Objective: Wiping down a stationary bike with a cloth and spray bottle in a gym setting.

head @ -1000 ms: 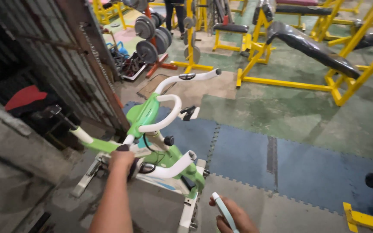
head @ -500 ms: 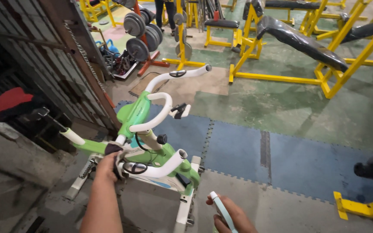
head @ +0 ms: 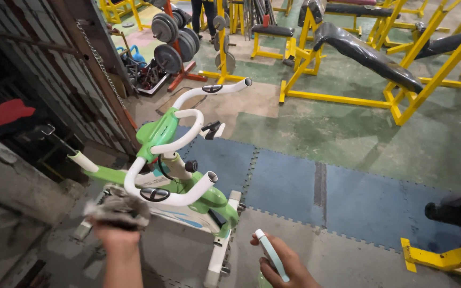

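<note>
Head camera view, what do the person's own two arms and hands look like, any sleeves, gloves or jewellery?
Both are bare: the left hand and its forearm show no sleeve, glove or watch. The right hand is also ungloved, with no ring visible; its wrist is cut off by the frame edge.

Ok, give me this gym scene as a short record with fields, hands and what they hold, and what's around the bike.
Place: gym floor with blue mats
Left hand: grips a grey rag, close to the handlebar
Right hand: holds a pale spray bottle
Main item: green and white exercise bike, white handlebar
Left side: metal grating wall, red item behind it
Behind: weight plates on a rack, yellow benches
</note>
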